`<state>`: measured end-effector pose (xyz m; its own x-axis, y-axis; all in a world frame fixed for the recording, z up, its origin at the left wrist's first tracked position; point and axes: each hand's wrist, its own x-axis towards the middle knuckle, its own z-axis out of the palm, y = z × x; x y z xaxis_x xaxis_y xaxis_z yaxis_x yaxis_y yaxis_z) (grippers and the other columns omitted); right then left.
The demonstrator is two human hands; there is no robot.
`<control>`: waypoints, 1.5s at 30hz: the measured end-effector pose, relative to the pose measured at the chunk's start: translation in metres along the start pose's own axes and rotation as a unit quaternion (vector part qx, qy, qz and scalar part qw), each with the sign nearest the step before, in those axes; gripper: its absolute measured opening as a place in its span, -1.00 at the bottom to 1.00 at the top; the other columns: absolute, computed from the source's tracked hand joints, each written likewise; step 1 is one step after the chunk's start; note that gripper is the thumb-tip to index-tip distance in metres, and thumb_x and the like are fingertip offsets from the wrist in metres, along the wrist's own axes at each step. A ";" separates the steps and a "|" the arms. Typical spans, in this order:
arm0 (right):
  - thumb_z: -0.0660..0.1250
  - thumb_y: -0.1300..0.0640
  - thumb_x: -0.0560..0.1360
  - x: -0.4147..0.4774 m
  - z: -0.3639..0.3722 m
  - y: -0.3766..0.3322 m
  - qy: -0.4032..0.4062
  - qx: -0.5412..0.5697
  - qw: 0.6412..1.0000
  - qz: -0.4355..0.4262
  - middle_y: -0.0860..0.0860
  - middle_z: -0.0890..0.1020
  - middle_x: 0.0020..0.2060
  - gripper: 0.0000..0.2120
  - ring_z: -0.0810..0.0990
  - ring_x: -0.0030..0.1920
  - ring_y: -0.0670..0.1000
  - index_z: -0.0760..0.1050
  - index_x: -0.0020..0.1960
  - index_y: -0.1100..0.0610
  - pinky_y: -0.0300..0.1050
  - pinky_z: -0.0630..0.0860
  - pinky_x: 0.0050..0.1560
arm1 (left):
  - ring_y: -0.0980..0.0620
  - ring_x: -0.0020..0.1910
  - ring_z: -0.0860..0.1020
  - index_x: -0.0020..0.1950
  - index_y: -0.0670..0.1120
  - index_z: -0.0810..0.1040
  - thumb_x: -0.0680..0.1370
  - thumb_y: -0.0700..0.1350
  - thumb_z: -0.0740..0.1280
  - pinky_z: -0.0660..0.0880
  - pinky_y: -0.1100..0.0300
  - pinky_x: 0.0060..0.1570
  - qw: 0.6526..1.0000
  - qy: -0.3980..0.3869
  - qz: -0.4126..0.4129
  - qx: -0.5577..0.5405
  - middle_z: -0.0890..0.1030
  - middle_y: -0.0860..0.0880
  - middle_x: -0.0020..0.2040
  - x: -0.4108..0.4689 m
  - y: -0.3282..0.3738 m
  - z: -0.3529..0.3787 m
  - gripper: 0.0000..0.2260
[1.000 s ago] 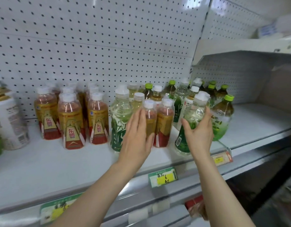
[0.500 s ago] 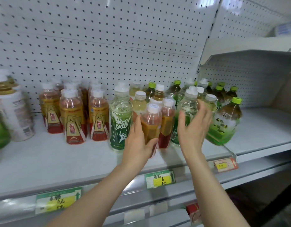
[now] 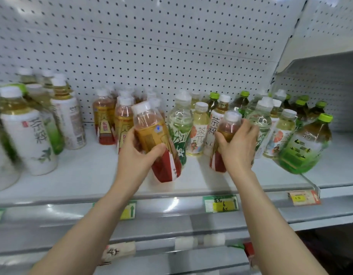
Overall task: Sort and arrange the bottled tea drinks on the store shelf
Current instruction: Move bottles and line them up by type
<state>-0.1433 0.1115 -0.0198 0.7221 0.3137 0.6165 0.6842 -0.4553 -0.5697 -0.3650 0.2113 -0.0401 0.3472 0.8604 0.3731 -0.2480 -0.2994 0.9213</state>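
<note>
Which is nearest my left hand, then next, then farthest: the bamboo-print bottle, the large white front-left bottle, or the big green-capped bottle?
Head view:
1. Bamboo-print bottle, just right of the left hand.
2. Large white front-left bottle, off to its left.
3. Big green-capped bottle, far right, past the right hand.

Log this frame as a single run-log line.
left hand: grips tilted red-label bottle | right hand: grips second red-label bottle | shelf: mixed tea bottles behind, unsorted

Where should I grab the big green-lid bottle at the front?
Probably by the neck of the big bottle, below its green lid, from the front right. Its belly looks too wide for one hand, and other bottles crowd its left side.
</note>
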 end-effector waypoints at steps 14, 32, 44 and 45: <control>0.51 -0.02 0.40 -0.050 -0.021 -0.107 -0.250 0.254 0.927 -0.119 -0.22 0.54 0.13 -0.47 0.54 0.05 -0.31 0.38 0.30 -0.09 -0.38 0.49 -0.07 | 0.31 0.06 0.59 0.40 0.00 0.41 0.37 -0.26 0.56 0.51 0.37 -0.01 0.996 0.029 -0.011 0.089 0.60 0.19 0.13 0.029 -0.018 -0.122 -0.34; 0.54 -0.21 0.29 -0.061 0.061 -0.171 -0.313 0.254 0.903 -0.150 -0.16 0.59 0.18 -0.31 0.60 0.10 -0.17 0.36 0.33 -0.11 -0.07 0.60 0.09 | 0.00 0.19 0.51 0.40 0.03 0.34 0.33 0.20 0.51 0.51 -0.03 0.16 0.907 0.033 0.060 0.415 0.49 0.02 0.26 0.056 0.012 -0.162 -0.28; 0.42 -0.16 0.46 -0.065 0.056 -0.164 -0.313 0.211 0.908 -0.182 -0.29 0.49 0.22 -0.28 0.53 0.14 -0.21 0.13 0.50 -0.23 -0.25 0.48 0.07 | -0.05 0.37 0.39 0.58 0.24 -0.05 0.63 -0.02 0.26 0.35 -0.11 0.40 0.939 -0.101 0.008 0.330 0.16 -0.02 0.49 0.115 -0.011 -0.156 -0.36; 0.45 -0.18 0.42 -0.066 0.057 -0.163 -0.293 0.208 0.915 -0.181 -0.24 0.51 0.25 -0.26 0.54 0.17 -0.18 0.17 0.49 -0.22 -0.18 0.51 0.11 | -0.06 0.35 0.42 0.59 0.25 -0.03 0.64 -0.03 0.24 0.39 -0.11 0.38 0.939 -0.091 0.013 0.332 0.19 -0.03 0.48 0.117 -0.013 -0.156 -0.37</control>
<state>-0.2969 0.2128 0.0017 0.2867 0.8305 0.4776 0.7809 0.0861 -0.6187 -0.4619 0.3801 -0.0258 0.5118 0.7832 0.3531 0.3389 -0.5617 0.7547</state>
